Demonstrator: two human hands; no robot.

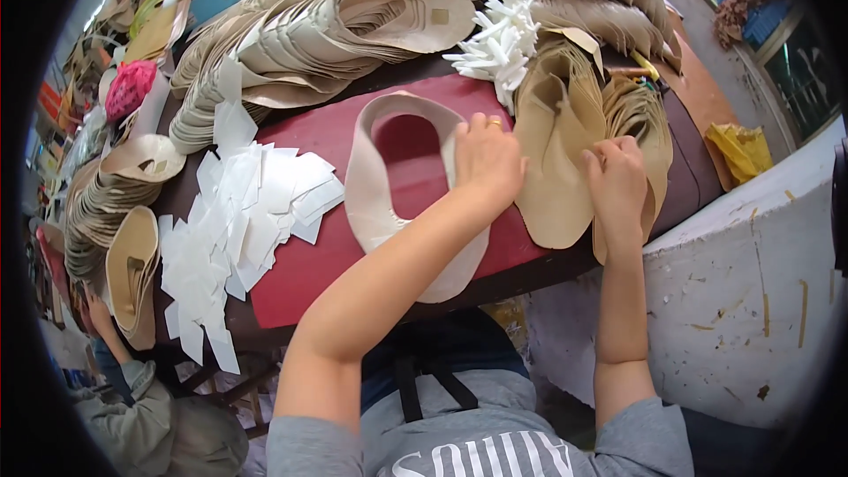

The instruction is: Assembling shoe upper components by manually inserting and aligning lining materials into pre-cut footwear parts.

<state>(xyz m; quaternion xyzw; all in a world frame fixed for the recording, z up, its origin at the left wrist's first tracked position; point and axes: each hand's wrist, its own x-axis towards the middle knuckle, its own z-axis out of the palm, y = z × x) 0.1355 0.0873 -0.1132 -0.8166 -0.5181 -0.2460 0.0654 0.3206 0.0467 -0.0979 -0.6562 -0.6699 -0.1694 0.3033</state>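
A pale ring-shaped shoe upper piece [362, 185] lies on a red sheet [291, 287]. My left hand [490, 157] reaches across its right side, fingers curled closed, beside the tan shoe pieces. What those fingers hold, if anything, is hidden. To the right, tan shoe pieces [552, 185] lie fanned in a stack, and a second tan stack [649, 119] sits beside it. My right hand [617, 178] is over these two stacks with its fingers bent in a pinch at the tan edges. Whether a piece is between the fingertips cannot be made out.
Loose white rectangular pieces [238, 221] are heaped at the left, and small white sticks [502, 40] are piled at the back. Long rows of shoe uppers [300, 53] line the far side. A white wall block [724, 291] borders the right. Another person [168, 415] works at the lower left.
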